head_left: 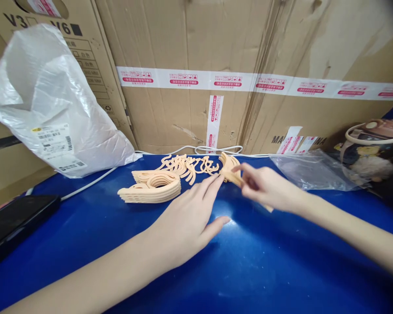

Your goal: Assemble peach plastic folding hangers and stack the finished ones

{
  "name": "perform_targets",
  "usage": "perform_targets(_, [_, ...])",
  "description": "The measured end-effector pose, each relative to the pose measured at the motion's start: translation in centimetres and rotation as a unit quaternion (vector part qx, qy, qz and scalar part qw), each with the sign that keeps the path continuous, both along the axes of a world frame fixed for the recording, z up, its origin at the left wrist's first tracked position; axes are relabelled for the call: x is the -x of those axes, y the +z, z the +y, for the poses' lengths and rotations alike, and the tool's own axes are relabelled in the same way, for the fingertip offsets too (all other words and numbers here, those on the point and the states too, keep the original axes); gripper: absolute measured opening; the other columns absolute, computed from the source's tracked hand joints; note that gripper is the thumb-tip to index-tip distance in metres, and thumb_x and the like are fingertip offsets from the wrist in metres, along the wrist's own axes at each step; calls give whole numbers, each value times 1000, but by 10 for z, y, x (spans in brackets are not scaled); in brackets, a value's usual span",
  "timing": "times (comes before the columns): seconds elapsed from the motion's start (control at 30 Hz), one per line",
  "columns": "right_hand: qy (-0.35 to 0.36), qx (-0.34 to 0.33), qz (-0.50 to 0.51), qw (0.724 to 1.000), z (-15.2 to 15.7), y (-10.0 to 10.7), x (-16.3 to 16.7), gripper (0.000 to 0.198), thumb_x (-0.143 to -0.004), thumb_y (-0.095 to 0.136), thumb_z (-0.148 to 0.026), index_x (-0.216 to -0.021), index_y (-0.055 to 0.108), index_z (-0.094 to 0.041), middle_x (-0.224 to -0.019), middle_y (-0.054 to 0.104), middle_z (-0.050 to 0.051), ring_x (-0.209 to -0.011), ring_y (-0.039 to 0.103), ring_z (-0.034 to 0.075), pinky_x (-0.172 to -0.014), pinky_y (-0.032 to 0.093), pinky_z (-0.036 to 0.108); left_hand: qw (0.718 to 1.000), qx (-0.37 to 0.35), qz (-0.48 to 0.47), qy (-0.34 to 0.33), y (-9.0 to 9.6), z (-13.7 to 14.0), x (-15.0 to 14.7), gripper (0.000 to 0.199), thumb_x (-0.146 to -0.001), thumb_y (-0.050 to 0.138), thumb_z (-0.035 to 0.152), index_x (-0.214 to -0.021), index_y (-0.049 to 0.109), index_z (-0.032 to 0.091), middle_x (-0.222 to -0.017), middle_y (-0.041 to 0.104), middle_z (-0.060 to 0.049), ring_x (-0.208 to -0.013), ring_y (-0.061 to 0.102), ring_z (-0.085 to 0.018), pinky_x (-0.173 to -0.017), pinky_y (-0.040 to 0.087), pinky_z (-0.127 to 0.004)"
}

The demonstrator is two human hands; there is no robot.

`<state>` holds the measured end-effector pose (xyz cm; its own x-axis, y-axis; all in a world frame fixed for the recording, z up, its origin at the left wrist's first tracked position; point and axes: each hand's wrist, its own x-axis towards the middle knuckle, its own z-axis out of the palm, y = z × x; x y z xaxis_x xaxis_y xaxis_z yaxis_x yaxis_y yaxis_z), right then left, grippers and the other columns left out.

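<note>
My right hand (265,185) pinches a beige curved plastic piece (232,178), which looks like a hanger arm. It hangs over the blue table, slightly blurred. My left hand (190,213) is stretched out flat with its thumb apart, its fingertips close to that piece; whether they touch it I cannot tell. Left of the fingers lies a neat stack of beige hanger arms (153,192). Behind my fingertips are several loose beige hooks (186,165). Another group of curved beige pieces (227,161) stands behind the held one, partly hidden by my right hand.
A white plastic parcel bag (52,109) leans at the left, above a black phone-like device (22,222). Large cardboard boxes (177,117) wall off the back. A white cable (88,186) runs along the table (249,270). Clear plastic bags (311,170) and a dark patterned bag (370,152) lie right.
</note>
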<state>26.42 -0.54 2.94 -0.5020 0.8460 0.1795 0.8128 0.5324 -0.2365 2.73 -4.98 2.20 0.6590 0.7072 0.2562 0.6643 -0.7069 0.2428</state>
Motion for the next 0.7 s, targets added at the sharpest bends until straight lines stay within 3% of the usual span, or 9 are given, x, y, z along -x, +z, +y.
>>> perform_targets(0.13, [158,-94,-102,978,-39,-20,16,30,-83,42,-15,-111,52,-11,-85,66,9,-68,62,19,-61,42,28,1000,-19,-15,-7,-8,4,-7,39,-92,54,33,-127,48,16,-124,58,-9,-113,53,-25,-94,44,-40])
perform_targets(0.23, [181,-168,-138,959,-48,-30,21,31,-88,39,-16,-115,52,-8,-78,64,8,-63,60,19,-57,41,29,999,34,0,0,-16,7,-5,16,-92,54,30,-100,60,18,-95,65,-4,-90,58,-22,-77,46,-35])
perform_targets(0.3, [177,-191,-146,954,-48,-33,21,27,-91,38,-18,-108,56,-9,-73,62,6,-59,57,18,-55,40,30,998,55,6,15,-17,7,-3,13,-90,55,31,-91,61,19,-86,63,-2,-84,56,-21,-72,45,-34])
perform_targets(0.47, [167,-188,-153,956,-47,-33,17,29,-96,37,-25,-80,59,-16,-66,56,2,-54,52,16,-53,35,31,997,42,51,38,-11,0,-1,13,-88,58,31,-85,64,20,-89,60,-4,-85,55,-22,-72,41,-35])
perform_targets(0.7, [194,-168,-105,961,-53,-35,17,34,-98,37,-32,-86,63,-15,-70,57,3,-57,50,15,-56,35,29,996,34,76,27,-7,-11,0,13,-86,57,31,-88,60,18,-88,61,-3,-83,54,-23,-69,39,-36])
